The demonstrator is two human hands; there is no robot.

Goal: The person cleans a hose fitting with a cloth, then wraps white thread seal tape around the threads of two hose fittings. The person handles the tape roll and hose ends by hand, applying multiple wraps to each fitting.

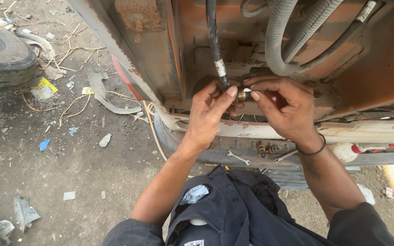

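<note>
My left hand and my right hand meet in front of a rusty orange vehicle body. Between their fingertips sits a small brass threaded fitting. My left hand pinches it from the left, at the lower end of a black hose that hangs down from above. My right hand pinches the fitting from the right and closes over a dark red part, mostly hidden under its fingers. A black band circles my right wrist.
Two open-ended wrenches lie on the metal ledge below my hands. Grey corrugated hoses loop above. A tyre lies at the far left on littered dirt ground. A white and red bottle lies at right.
</note>
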